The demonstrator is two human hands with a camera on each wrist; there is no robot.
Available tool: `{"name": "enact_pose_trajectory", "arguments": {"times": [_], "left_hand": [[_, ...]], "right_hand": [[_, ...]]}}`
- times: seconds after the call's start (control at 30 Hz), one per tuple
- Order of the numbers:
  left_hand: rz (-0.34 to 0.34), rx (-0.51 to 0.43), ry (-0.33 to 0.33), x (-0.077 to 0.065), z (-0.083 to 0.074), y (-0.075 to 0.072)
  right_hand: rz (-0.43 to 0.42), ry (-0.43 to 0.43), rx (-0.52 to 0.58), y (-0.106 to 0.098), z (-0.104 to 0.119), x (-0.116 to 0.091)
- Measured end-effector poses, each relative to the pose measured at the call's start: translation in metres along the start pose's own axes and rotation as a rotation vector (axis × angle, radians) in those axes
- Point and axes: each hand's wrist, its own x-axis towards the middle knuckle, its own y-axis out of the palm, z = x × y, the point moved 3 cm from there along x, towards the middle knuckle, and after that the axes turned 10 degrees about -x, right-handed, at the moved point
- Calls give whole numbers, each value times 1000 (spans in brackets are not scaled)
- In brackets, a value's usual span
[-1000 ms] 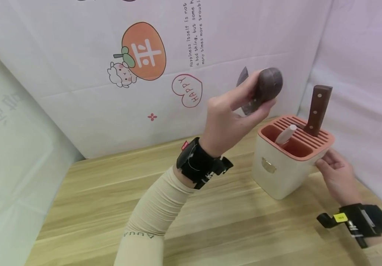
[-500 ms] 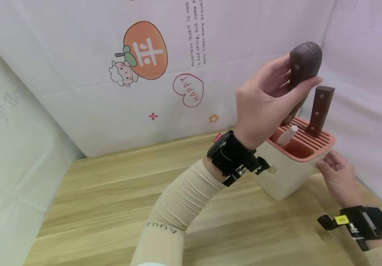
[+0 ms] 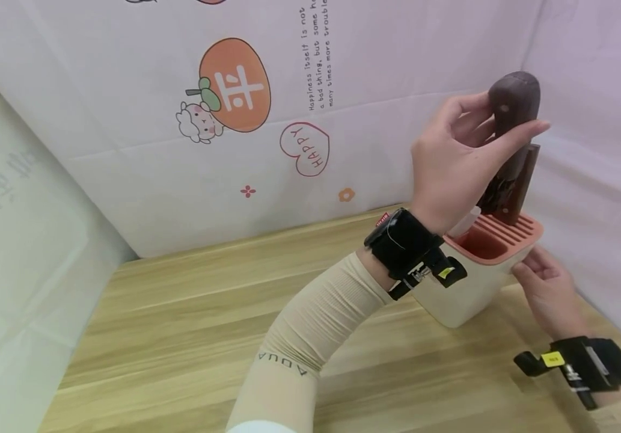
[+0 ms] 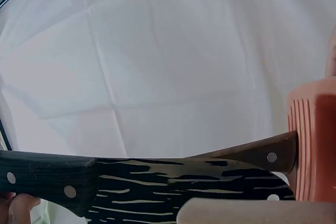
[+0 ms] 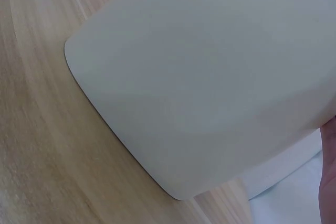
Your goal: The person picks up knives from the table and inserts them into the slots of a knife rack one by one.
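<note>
My left hand (image 3: 456,159) grips a kitchen knife (image 3: 514,111) by its dark riveted handle, blade downward. In the left wrist view its black blade (image 4: 142,187) has pale wavy streaks, and the tip reaches the slotted rim; whether it is inside a slot I cannot tell. Below is a cream knife holder (image 3: 458,294) with an orange slotted top (image 3: 523,231). A brown-handled knife (image 3: 523,180) stands in the slots, partly behind the held one. My right hand (image 3: 550,291) holds the holder's right side, some fingers hidden behind it. The right wrist view shows the holder's wall (image 5: 199,77).
A pale rod-like handle (image 4: 257,212) leans in the holder's open orange compartment. The holder stands on a wood-grain table (image 3: 207,337). A printed white cloth (image 3: 153,198) rises behind it, and another pale cloth (image 3: 602,180) hangs close on the right.
My left hand has carried the knife rightward over the holder and turned it from tilted to nearly upright, blade down in front of the other knife. The right hand and holder have stayed put.
</note>
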Motion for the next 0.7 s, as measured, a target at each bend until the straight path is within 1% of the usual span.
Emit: {"name": "enact_pose_trajectory", "arguments": {"times": [0.07,0.13,0.3,0.4,0.5,0.63,0.7], "left_hand": [[-17,39,-30,1,0,3],[-42,54,-43,3,1,6],[-104,9,-55,8,5,8],[-115,31,-76,10,10,9],[-71,138,-86,11,21,11],[-9,289,-120,9,43,12],[-4,337,-157,5,54,11]], "right_hand": [[-3,-4,0,1,-1,0],[-9,-9,-3,1,-2,0],[-24,-15,-14,1,-3,-1],[-29,-18,-4,1,-3,-1],[-36,-22,9,0,-3,0],[-39,-31,21,1,-5,1],[-40,-34,25,1,-5,1]]}}
